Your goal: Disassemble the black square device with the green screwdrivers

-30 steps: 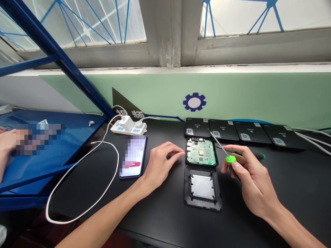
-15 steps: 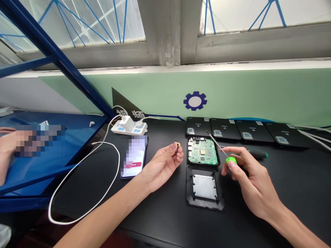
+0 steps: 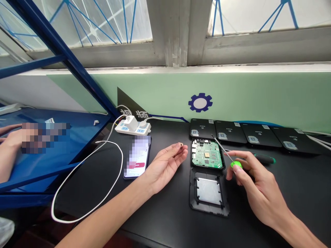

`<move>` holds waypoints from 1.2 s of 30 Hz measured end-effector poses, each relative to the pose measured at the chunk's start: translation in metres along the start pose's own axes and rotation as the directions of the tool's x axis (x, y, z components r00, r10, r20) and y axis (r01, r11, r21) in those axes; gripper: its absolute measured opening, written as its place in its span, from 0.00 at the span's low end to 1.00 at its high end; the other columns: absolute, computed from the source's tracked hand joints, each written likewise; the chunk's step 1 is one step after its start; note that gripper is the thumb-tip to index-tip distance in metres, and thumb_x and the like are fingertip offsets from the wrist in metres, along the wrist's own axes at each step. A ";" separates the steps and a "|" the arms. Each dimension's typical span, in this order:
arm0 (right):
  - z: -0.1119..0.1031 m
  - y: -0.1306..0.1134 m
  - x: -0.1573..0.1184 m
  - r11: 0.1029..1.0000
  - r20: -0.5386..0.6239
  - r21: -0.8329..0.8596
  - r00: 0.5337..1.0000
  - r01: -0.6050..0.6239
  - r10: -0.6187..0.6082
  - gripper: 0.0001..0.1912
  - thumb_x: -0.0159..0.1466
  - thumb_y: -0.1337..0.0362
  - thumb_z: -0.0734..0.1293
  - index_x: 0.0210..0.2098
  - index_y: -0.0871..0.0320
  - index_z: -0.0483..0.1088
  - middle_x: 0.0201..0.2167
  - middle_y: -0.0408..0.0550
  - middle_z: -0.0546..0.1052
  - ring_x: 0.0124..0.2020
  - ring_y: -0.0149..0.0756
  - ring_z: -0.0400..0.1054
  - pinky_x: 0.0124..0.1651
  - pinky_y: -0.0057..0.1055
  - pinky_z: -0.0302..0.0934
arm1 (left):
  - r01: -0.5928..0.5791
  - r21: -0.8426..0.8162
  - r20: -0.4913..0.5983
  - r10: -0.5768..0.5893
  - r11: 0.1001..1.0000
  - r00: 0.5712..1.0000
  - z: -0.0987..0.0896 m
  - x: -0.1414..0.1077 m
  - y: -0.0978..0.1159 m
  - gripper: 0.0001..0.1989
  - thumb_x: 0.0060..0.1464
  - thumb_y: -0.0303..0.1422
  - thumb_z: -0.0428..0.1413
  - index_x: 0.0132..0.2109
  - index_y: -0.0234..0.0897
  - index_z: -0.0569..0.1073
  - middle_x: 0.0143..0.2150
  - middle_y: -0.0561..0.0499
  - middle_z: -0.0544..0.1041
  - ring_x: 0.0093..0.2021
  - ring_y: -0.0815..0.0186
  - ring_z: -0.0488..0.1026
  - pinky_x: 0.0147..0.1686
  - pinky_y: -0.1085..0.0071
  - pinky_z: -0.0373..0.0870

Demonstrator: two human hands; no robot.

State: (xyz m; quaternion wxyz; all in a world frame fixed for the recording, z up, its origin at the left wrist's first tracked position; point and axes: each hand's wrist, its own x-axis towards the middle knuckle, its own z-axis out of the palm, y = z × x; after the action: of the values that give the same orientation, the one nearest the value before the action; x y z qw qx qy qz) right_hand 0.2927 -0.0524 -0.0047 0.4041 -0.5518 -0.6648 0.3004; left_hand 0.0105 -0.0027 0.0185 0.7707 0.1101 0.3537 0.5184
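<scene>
My left hand (image 3: 165,165) is closed in a pinch to the left of an opened black box, palm turned partly up. Something small and dark shows at its fingertips, too small to name. In my right hand (image 3: 256,186) is a screwdriver (image 3: 223,150) with a bright green handle, its metal shaft slanting up and left past the box's right edge. The box holds a green circuit board (image 3: 204,154) with a pale square chip. Just below it lies a black cover (image 3: 209,208) with a silver metal plate (image 3: 209,190), inner side up.
Several closed black boxes (image 3: 230,132) stand in a row along the wall. Another screwdriver (image 3: 265,158), dark with a green end, lies behind my right hand. To the left are a phone (image 3: 139,155), a power strip (image 3: 120,127), a looped white cable (image 3: 52,206) and another person's hand (image 3: 15,141).
The whole view has shifted slightly, so things sit further right. The dark bit at my left fingertips shows less than before. My right hand still holds the screwdriver near the board's right side.
</scene>
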 end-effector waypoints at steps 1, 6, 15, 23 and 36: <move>0.000 0.000 0.000 1.000 0.001 0.001 1.000 0.000 0.000 0.19 0.83 0.47 0.64 0.63 0.49 0.73 0.31 0.41 0.80 0.29 0.34 0.69 0.33 0.30 0.64 | 0.001 0.009 0.011 -0.001 1.000 1.000 0.000 0.000 0.000 0.05 0.70 0.20 0.68 0.42 0.27 0.87 0.43 0.42 0.88 0.42 0.68 0.86 0.48 0.75 0.88; -0.001 -0.001 0.001 1.000 -0.008 -0.001 1.000 0.011 -0.011 0.17 0.83 0.47 0.64 0.63 0.47 0.73 0.31 0.40 0.79 0.28 0.33 0.68 0.34 0.29 0.64 | 0.041 0.037 0.009 -0.041 0.998 0.999 0.002 0.000 0.002 0.05 0.67 0.20 0.67 0.40 0.29 0.86 0.44 0.42 0.88 0.43 0.66 0.86 0.49 0.73 0.87; -0.003 -0.002 0.000 0.999 -0.004 -0.040 0.999 0.032 -0.032 0.17 0.83 0.49 0.65 0.63 0.48 0.74 0.32 0.40 0.79 0.30 0.33 0.70 0.34 0.28 0.65 | 0.075 0.043 0.085 -0.079 0.996 0.993 -0.002 0.001 0.002 0.16 0.71 0.30 0.57 0.52 0.22 0.88 0.59 0.29 0.88 0.61 0.49 0.87 0.68 0.59 0.83; 0.006 -0.019 0.005 0.960 -0.031 -0.159 0.971 0.231 -0.239 0.05 0.78 0.58 0.72 0.50 0.50 0.80 0.32 0.41 0.76 0.27 0.30 0.67 0.31 0.28 0.64 | 0.171 0.027 0.284 -0.171 0.985 0.943 0.001 -0.005 0.002 0.29 0.79 0.41 0.53 0.66 0.15 0.80 0.71 0.23 0.80 0.74 0.43 0.79 0.76 0.54 0.74; 0.045 -0.057 0.043 0.732 0.262 -0.346 0.809 0.587 -0.525 0.20 0.75 0.75 0.65 0.54 0.49 0.84 0.49 0.48 0.82 0.36 0.31 0.81 0.32 0.27 0.65 | 0.219 0.092 0.428 -0.238 0.971 0.872 0.000 -0.013 0.000 0.35 0.79 0.53 0.51 0.63 0.23 0.84 0.64 0.28 0.84 0.66 0.47 0.81 0.65 0.61 0.75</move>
State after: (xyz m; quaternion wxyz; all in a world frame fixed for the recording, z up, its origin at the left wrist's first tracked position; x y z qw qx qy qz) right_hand 0.2227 -0.0206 0.0295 0.3003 -0.3755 -0.8749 0.0583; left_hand 0.0073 -0.0141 0.0242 0.8837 0.1965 0.1931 0.3785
